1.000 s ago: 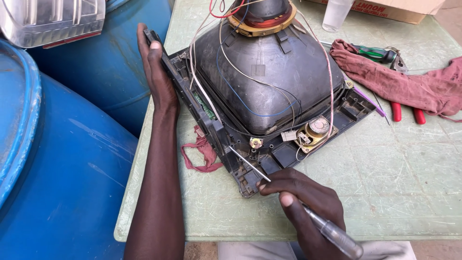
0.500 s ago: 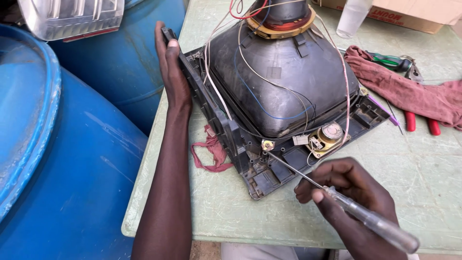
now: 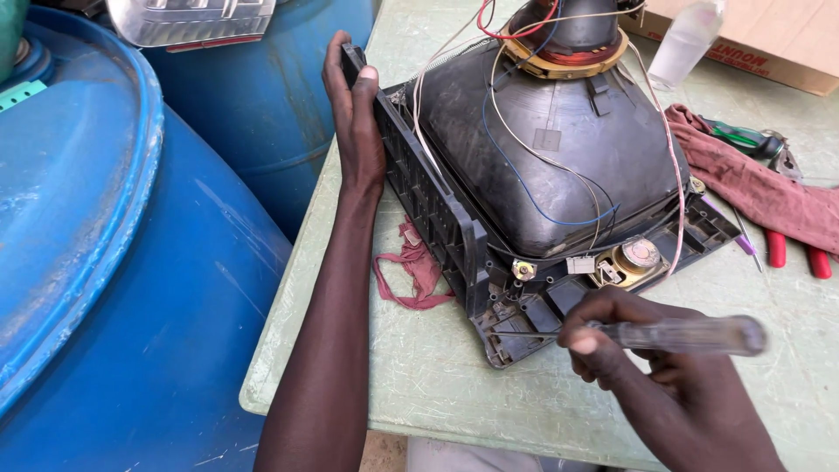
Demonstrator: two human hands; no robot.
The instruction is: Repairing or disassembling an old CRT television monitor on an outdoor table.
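Holding a clear-handled screwdriver (image 3: 673, 335) in the clenched right hand (image 3: 651, 350), shaft lying level and pointing left into the near corner of the black television frame (image 3: 437, 218).
Left hand (image 3: 357, 114), fingers curled over the frame's far-left edge, steadies it on the green surface (image 3: 419, 385); the screwdriver tip is hidden.

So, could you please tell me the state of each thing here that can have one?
television: face down, back cover off, tube and wires exposed
left hand: gripping the frame's upper left edge
right hand: closed on the screwdriver
screwdriver: level, tip in the frame's near corner
red rag: crumpled over the tools
pink cloth: partly under the frame
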